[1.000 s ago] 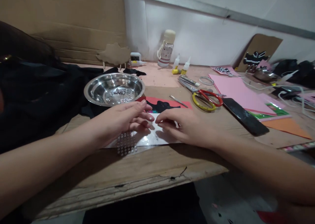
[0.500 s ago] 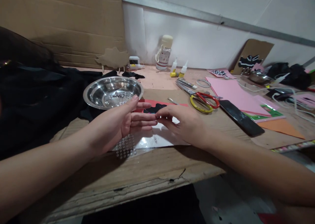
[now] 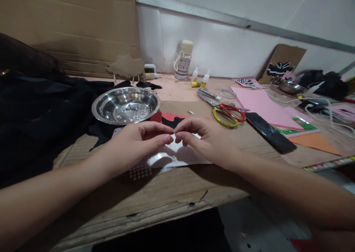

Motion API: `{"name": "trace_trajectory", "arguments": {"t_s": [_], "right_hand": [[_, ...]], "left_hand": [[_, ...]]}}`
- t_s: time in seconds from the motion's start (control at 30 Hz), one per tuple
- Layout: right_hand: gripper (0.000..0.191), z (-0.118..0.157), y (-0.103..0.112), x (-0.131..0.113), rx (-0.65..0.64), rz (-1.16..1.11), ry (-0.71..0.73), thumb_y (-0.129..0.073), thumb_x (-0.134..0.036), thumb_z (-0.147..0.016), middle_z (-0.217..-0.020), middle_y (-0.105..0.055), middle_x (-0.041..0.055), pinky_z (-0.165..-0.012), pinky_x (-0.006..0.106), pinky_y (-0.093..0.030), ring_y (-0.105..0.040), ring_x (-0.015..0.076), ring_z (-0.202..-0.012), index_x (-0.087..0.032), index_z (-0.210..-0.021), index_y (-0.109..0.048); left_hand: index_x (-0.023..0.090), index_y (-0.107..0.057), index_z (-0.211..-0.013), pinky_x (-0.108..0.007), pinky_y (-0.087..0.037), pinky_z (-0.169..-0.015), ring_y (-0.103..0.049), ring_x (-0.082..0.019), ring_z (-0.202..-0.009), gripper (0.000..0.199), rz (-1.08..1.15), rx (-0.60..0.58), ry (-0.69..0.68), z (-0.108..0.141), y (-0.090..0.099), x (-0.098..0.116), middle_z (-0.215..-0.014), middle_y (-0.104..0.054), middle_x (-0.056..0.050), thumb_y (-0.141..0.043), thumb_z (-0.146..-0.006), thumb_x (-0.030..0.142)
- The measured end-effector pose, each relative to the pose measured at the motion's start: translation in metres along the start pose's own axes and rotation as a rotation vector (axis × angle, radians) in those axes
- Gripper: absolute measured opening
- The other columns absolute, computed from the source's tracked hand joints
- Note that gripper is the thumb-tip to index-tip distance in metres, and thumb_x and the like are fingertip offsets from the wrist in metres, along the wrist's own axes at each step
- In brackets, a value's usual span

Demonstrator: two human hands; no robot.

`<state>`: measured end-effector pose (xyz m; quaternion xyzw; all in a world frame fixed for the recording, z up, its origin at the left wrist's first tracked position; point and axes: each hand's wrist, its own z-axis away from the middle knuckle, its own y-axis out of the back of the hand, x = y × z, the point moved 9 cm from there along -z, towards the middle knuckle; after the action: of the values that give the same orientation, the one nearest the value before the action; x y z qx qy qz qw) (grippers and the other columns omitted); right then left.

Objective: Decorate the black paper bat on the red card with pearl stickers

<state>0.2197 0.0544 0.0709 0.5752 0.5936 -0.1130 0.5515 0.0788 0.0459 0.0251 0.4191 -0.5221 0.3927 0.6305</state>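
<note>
My left hand (image 3: pixel 138 139) and my right hand (image 3: pixel 206 137) meet at the fingertips above a white sheet (image 3: pixel 166 159). Both are closed in a pinch, and whatever they hold is too small to make out. Behind the fingers, a black cut-out piece (image 3: pixel 173 122) lies on red paper (image 3: pixel 157 117), partly covered by my hands. Under my left wrist is a sheet of pearl-like beads (image 3: pixel 141 172). A steel bowl (image 3: pixel 97 113) with small beads (image 3: pixel 133 107) inside stands beyond my left hand.
Scissors (image 3: pixel 226 117) with red and yellow handles and a black phone (image 3: pixel 270 133) lie to the right. Pink sheets (image 3: pixel 266 106) are farther right. Glue bottles (image 3: pixel 204 78) and a drinking bottle (image 3: pixel 183 60) stand at the back. A person in dark clothing (image 3: pixel 36 115) is at left.
My left hand has turned from an open palm with stretched fingers to a pinch against my right fingertips. My right hand stays pinched in nearly the same place.
</note>
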Motion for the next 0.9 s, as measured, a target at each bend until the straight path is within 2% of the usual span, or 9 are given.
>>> {"name": "trace_trajectory", "arguments": {"t_s": [0.13, 0.27, 0.43, 0.67, 0.9], "right_hand": [[0.008, 0.001, -0.011, 0.008, -0.041, -0.278, -0.115, -0.072, -0.023, -0.093, -0.081, -0.071, -0.0015, -0.066, 0.025, -0.054, -0.067, 0.0117, -0.071, -0.019, -0.092, -0.065], [0.011, 0.003, -0.015, 0.008, -0.072, -0.334, -0.118, -0.074, -0.023, -0.092, -0.084, -0.069, -0.0022, -0.069, 0.024, -0.053, -0.068, 0.0111, -0.075, -0.020, -0.095, -0.063], [0.010, 0.006, -0.022, 0.008, -0.132, -0.451, -0.141, -0.069, -0.022, -0.096, -0.081, -0.068, -0.0026, -0.071, 0.025, -0.055, -0.069, 0.0112, -0.075, -0.020, -0.095, -0.060], [0.002, 0.006, -0.023, 0.002, -0.165, -0.443, -0.104, -0.060, -0.018, -0.100, -0.089, -0.067, -0.0006, -0.078, 0.027, -0.056, -0.069, 0.0118, -0.081, -0.020, -0.100, -0.059], [0.005, 0.008, -0.026, 0.001, -0.178, -0.403, -0.097, -0.061, -0.019, -0.098, -0.092, -0.068, 0.0006, -0.076, 0.027, -0.056, -0.068, 0.0125, -0.084, -0.021, -0.100, -0.057]], "left_hand": [[0.027, -0.081, -0.094, -0.018, -0.057, -0.067, -0.076, -0.014, -0.079, 0.018, -0.126, 0.031, -0.042, 0.003, 0.002, 0.005, -0.088, -0.084, 0.004, -0.079, -0.083, 0.042], [0.026, -0.081, -0.090, -0.020, -0.056, -0.070, -0.075, -0.015, -0.078, 0.018, -0.230, 0.053, -0.097, 0.006, 0.003, 0.013, -0.086, -0.083, 0.004, -0.076, -0.082, 0.042], [0.026, -0.081, -0.088, -0.019, -0.054, -0.069, -0.074, -0.013, -0.077, 0.018, -0.329, 0.048, -0.177, 0.008, 0.002, 0.021, -0.084, -0.082, 0.004, -0.072, -0.087, 0.042], [0.023, -0.074, -0.082, -0.017, -0.052, -0.063, -0.071, -0.010, -0.070, 0.014, -0.266, 0.012, -0.239, 0.009, -0.006, 0.029, -0.078, -0.079, 0.005, -0.070, -0.087, 0.034], [0.023, -0.072, -0.079, -0.020, -0.053, -0.066, -0.069, -0.012, -0.072, 0.011, -0.276, 0.039, -0.214, 0.010, -0.002, 0.023, -0.077, -0.076, 0.004, -0.071, -0.083, 0.032]]}}
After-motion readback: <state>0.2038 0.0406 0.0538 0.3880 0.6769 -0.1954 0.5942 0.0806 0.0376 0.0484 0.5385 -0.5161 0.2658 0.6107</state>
